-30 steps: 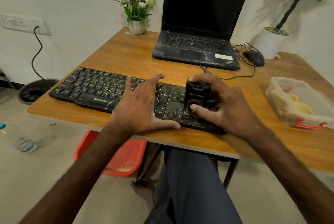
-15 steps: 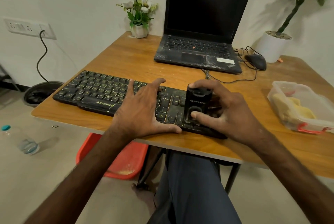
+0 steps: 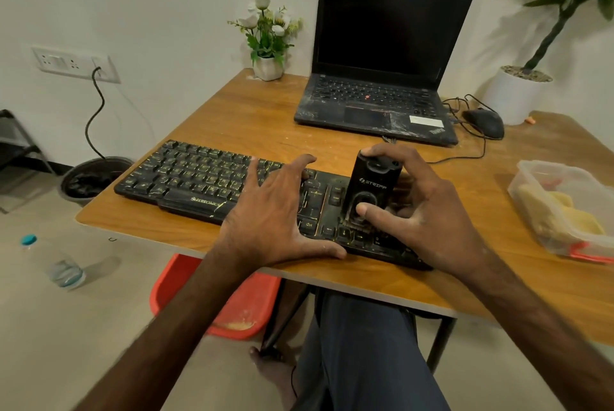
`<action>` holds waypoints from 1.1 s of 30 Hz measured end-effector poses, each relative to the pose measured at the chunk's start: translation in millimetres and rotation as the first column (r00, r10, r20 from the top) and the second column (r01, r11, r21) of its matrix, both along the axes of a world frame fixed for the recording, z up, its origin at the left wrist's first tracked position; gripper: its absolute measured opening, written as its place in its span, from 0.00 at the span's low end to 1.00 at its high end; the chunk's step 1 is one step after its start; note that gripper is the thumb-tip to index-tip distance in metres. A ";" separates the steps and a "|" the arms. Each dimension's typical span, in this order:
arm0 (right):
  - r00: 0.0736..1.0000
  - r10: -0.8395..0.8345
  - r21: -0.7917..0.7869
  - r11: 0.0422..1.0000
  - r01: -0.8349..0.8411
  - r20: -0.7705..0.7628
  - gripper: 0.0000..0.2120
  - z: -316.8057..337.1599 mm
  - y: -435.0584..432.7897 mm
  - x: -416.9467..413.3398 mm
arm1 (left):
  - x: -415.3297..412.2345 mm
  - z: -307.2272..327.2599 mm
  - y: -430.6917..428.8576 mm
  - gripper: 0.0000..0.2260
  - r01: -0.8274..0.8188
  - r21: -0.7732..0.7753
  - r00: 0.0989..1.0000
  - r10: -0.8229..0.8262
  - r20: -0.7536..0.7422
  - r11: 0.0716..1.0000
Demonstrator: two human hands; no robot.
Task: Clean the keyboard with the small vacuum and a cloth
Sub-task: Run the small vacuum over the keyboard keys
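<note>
At the near edge of the wooden table [image 3: 252,111] lies the black keyboard [image 3: 192,178], dusty, with worn yellowish letters. The left hand [image 3: 272,211] rests on its middle with fingers spread wide and flat, holding nothing. The right hand [image 3: 428,211] grips the small vacuum [image 3: 372,184], a black upright block standing on the keys at the right end, thumb on its front. Its mouth is hidden against the keys, and both hands cover much of the keyboard's right half. Further right, a clear plastic box [image 3: 564,208], cut by the frame, holds something yellow, perhaps the cloth. Behind stands a dusty open laptop [image 3: 382,45].
</note>
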State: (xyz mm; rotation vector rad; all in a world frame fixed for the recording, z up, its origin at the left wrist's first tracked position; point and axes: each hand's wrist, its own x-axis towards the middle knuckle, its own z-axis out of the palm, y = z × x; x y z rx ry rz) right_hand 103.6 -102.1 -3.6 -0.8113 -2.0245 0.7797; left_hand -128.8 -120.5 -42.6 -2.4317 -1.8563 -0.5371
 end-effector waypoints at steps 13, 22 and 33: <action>0.979 -0.022 -0.202 0.979 -0.019 -0.200 0.32 5.3 12.7 -4.9 | -0.5 0.2 -0.3 0.60 0.001 -0.016 1.000 -0.001 0.019 1.000; 0.982 -0.036 0.134 0.991 0.011 0.184 0.30 11.0 7.0 -14.4 | 0.0 -0.2 -0.2 0.60 0.007 0.014 1.000 -0.007 0.016 1.000; 0.990 -0.038 0.087 0.996 0.027 0.135 0.31 12.9 14.8 -10.0 | 0.9 -0.9 0.1 0.60 0.008 0.005 1.000 -0.008 0.022 1.000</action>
